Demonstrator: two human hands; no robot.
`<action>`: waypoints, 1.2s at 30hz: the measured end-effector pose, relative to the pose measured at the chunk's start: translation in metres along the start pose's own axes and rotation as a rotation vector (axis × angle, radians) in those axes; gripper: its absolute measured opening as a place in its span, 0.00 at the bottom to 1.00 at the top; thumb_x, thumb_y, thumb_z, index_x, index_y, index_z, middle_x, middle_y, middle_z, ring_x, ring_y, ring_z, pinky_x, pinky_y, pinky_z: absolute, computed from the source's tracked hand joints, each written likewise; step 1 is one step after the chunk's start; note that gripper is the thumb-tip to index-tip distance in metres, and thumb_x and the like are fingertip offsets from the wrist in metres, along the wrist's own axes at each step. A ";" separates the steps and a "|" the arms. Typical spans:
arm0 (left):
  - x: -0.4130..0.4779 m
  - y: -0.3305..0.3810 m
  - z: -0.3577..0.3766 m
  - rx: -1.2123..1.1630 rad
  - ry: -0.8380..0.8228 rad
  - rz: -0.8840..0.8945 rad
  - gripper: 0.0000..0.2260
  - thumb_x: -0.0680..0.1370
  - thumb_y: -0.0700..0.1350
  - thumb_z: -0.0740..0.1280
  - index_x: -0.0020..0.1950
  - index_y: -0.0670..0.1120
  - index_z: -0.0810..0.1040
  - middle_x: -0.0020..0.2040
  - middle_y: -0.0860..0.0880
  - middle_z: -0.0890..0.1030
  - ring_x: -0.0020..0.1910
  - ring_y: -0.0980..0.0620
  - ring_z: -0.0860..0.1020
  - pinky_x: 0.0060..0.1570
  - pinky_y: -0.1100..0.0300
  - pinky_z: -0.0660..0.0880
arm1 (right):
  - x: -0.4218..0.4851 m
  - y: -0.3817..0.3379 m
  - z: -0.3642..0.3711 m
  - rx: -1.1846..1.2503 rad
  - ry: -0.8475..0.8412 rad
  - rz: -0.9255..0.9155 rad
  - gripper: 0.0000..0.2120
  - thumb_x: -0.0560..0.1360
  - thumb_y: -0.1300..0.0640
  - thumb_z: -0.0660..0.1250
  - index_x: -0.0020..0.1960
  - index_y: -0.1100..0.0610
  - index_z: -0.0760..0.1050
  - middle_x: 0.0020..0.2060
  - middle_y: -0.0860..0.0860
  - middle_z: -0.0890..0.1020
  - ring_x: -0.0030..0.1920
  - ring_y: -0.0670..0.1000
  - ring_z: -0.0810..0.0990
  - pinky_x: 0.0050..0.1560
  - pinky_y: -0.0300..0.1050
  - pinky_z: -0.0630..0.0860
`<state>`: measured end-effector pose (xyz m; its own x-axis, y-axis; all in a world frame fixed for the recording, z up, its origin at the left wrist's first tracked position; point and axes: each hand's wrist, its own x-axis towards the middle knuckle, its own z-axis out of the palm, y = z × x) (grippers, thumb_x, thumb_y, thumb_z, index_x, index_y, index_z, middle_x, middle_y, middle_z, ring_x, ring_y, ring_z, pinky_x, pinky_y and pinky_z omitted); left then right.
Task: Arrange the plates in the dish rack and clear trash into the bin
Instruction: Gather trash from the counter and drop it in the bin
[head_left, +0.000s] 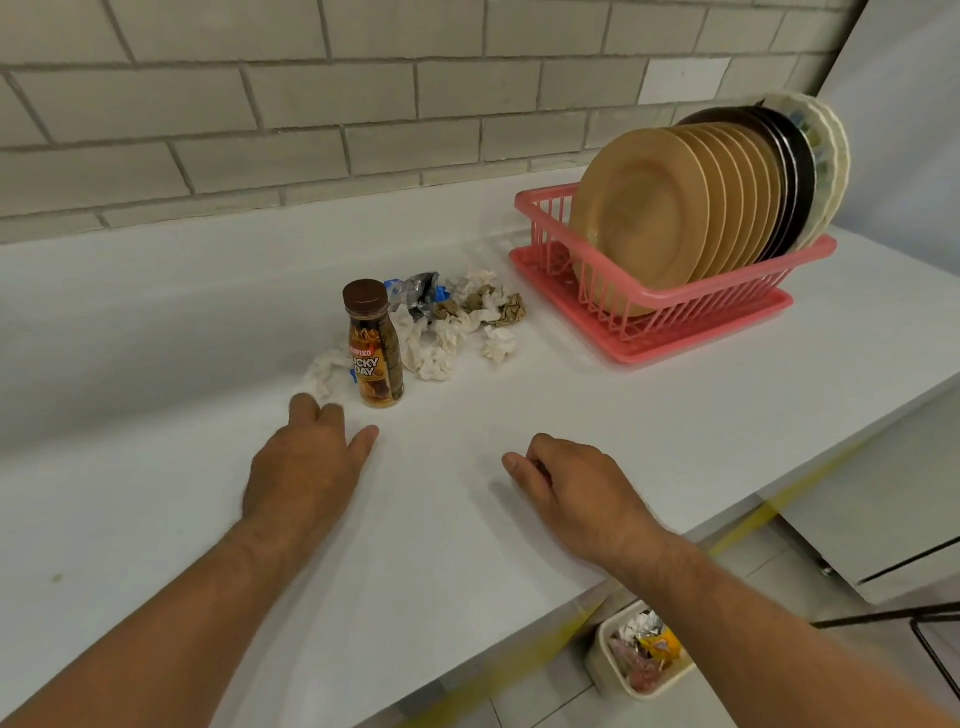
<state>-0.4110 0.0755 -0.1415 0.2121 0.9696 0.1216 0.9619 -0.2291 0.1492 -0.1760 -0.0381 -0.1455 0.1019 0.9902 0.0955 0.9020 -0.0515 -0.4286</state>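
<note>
A pink dish rack (675, 306) stands at the back right of the white counter (467, 519), holding several tan plates (644, 218) upright, with dark and white plates behind them. A brown coffee bottle (375, 345) stands upright mid-counter. Behind and beside it lie crumpled white and brown tissues (452, 332) and a foil wrapper (418, 293). My left hand (306, 462) hovers just in front of the bottle, fingers loosely bent, holding nothing. My right hand (571, 483) rests lower on the counter with fingers curled under, empty. A cream bin (605, 670) with wrappers sits on the floor below the counter edge.
A tiled wall runs along the back of the counter. A white cabinet and a black wire frame (930, 639) stand at the right, past the counter's edge. Yellow tape marks the floor near the bin.
</note>
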 end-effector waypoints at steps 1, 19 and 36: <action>-0.002 -0.002 0.005 0.015 -0.035 -0.022 0.21 0.80 0.58 0.55 0.58 0.42 0.73 0.55 0.44 0.70 0.43 0.43 0.76 0.41 0.52 0.74 | 0.001 0.000 0.000 0.003 0.001 -0.001 0.19 0.79 0.38 0.49 0.35 0.48 0.61 0.30 0.46 0.72 0.32 0.46 0.71 0.32 0.42 0.64; 0.013 -0.006 0.009 -0.048 -0.053 0.028 0.22 0.82 0.51 0.55 0.73 0.43 0.58 0.69 0.42 0.67 0.57 0.44 0.76 0.51 0.56 0.74 | 0.018 -0.008 -0.005 0.051 0.051 0.008 0.18 0.78 0.39 0.51 0.35 0.49 0.62 0.31 0.45 0.73 0.33 0.45 0.72 0.34 0.42 0.68; 0.053 -0.013 -0.030 -0.337 0.329 0.046 0.12 0.76 0.42 0.68 0.34 0.39 0.74 0.41 0.46 0.68 0.44 0.47 0.69 0.35 0.56 0.69 | 0.036 -0.018 -0.007 0.086 0.036 0.061 0.10 0.80 0.48 0.54 0.48 0.50 0.72 0.34 0.44 0.76 0.36 0.47 0.75 0.41 0.47 0.75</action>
<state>-0.4170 0.1271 -0.1075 0.1347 0.8916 0.4323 0.8318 -0.3389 0.4396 -0.1856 -0.0025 -0.1278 0.1724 0.9801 0.0986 0.8545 -0.0991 -0.5099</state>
